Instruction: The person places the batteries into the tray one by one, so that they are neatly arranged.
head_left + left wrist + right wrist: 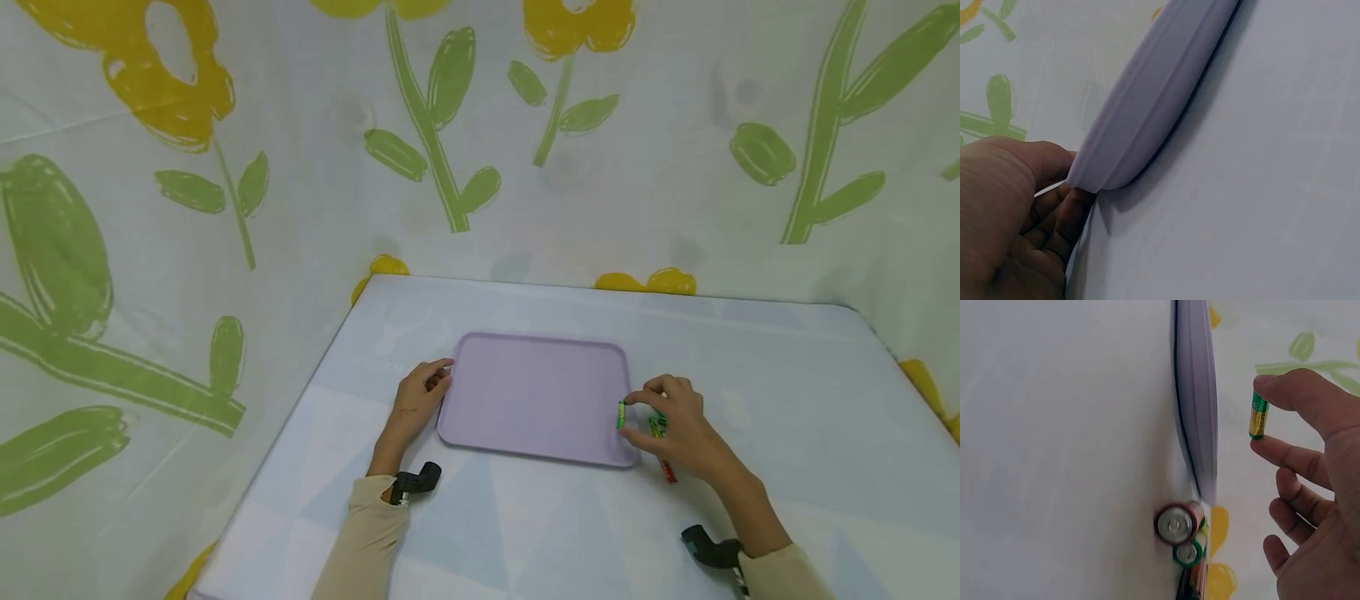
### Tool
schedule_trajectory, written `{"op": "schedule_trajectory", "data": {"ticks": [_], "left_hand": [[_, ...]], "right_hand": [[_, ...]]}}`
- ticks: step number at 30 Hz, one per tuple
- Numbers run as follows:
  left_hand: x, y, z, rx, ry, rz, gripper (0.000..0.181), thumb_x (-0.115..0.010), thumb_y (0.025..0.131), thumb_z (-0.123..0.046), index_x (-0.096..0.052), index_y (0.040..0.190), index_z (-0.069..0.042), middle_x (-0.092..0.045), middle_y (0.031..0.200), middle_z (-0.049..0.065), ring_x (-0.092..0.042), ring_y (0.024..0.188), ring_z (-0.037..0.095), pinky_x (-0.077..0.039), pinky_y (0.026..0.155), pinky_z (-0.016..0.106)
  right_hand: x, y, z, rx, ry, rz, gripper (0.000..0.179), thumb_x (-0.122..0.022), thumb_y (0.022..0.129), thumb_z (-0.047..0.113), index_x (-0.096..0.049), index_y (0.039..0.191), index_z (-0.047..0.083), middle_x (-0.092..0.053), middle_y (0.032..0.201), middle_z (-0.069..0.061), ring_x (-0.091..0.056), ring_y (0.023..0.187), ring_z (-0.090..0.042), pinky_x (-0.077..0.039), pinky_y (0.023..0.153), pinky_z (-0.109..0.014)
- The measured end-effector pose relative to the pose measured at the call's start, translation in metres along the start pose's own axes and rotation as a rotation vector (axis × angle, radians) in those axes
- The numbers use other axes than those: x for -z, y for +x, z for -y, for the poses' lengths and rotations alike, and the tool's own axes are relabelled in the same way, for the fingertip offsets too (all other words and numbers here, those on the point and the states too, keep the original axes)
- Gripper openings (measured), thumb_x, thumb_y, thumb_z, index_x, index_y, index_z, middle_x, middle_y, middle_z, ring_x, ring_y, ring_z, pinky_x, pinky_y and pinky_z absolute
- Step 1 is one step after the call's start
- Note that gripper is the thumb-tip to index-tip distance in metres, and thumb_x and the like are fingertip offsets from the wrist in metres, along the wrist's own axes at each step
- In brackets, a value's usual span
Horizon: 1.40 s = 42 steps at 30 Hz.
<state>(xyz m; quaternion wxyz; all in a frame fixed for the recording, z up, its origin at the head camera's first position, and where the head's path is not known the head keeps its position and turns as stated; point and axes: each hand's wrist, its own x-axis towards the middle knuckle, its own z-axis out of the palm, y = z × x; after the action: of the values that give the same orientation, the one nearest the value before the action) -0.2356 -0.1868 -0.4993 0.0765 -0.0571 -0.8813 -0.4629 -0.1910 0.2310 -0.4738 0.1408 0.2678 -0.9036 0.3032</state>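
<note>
Battery (1259,417) (green, gold) in right hand (681,427)

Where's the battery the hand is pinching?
In the head view, the battery is right of centre, pinched in the right hand over the right side of the tray.

Flowered backdrop (307,167), green leaves (452,77); pale patterned table (787,392)

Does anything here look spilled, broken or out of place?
Nothing stands out: the pale purple rectangular tray looks undamaged, red and green cylindrical batteries lie together beside its right edge, and the right hand pinches a small green-and-yellow battery.
</note>
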Motion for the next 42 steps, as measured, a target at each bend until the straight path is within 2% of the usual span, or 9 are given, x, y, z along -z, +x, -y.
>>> {"op": "schedule_trajectory", "data": {"ticks": [6,13,20,31,38,42], "left_hand": [[-0.001,0.001,0.000,-0.008,-0.001,0.000,0.032,-0.063,0.100,-0.013,-0.066,0.131,-0.007,-0.062,0.102,0.007,-0.055,0.088,0.019,-0.048,0.078,0.034],[-0.002,0.002,0.002,0.008,0.011,-0.005,0.031,-0.062,0.100,-0.012,-0.066,0.131,-0.009,-0.062,0.102,0.007,-0.055,0.088,0.019,-0.047,0.079,0.035],[-0.002,0.002,0.003,0.005,0.008,-0.018,0.031,-0.063,0.099,-0.012,-0.066,0.131,-0.009,-0.062,0.102,0.007,-0.055,0.088,0.019,-0.048,0.079,0.034],[-0.002,0.002,0.004,-0.012,0.008,-0.010,0.032,-0.063,0.099,-0.011,-0.066,0.131,-0.008,-0.062,0.103,0.006,-0.056,0.089,0.018,-0.048,0.080,0.034],[-0.003,0.002,0.005,-0.024,0.014,-0.010,0.032,-0.063,0.099,-0.011,-0.066,0.131,-0.008,-0.062,0.101,0.006,-0.055,0.087,0.017,-0.048,0.078,0.033],[-0.002,0.002,0.006,-0.026,0.018,-0.005,0.032,-0.063,0.100,-0.012,-0.066,0.131,-0.009,-0.062,0.102,0.006,-0.055,0.087,0.017,-0.048,0.078,0.034]], "right_hand": [[-0.006,0.005,0.004,-0.001,-0.007,-0.001,0.037,-0.089,0.073,0.017,-0.072,0.106,0.013,-0.047,0.105,-0.002,-0.038,0.107,-0.028,-0.025,0.083,-0.049],[-0.015,0.012,0.006,0.045,-0.001,-0.057,0.036,-0.090,0.071,0.015,-0.072,0.103,0.013,-0.049,0.104,-0.005,-0.042,0.105,-0.031,-0.027,0.080,-0.048],[-0.024,0.021,0.014,0.009,-0.007,-0.044,0.034,-0.089,0.073,0.019,-0.073,0.102,0.014,-0.049,0.105,-0.004,-0.042,0.108,-0.031,-0.028,0.082,-0.047],[-0.040,0.032,0.020,0.006,0.004,-0.038,0.034,-0.088,0.073,0.022,-0.074,0.102,0.013,-0.049,0.102,-0.002,-0.042,0.104,-0.028,-0.028,0.079,-0.044],[-0.051,0.039,0.026,0.020,0.035,-0.036,0.035,-0.088,0.073,0.023,-0.074,0.103,0.012,-0.050,0.103,-0.004,-0.043,0.103,-0.027,-0.029,0.082,-0.046],[-0.056,0.042,0.031,0.000,0.040,-0.026,0.035,-0.089,0.073,0.023,-0.074,0.103,0.013,-0.050,0.104,-0.003,-0.042,0.105,-0.027,-0.028,0.083,-0.047]]}}
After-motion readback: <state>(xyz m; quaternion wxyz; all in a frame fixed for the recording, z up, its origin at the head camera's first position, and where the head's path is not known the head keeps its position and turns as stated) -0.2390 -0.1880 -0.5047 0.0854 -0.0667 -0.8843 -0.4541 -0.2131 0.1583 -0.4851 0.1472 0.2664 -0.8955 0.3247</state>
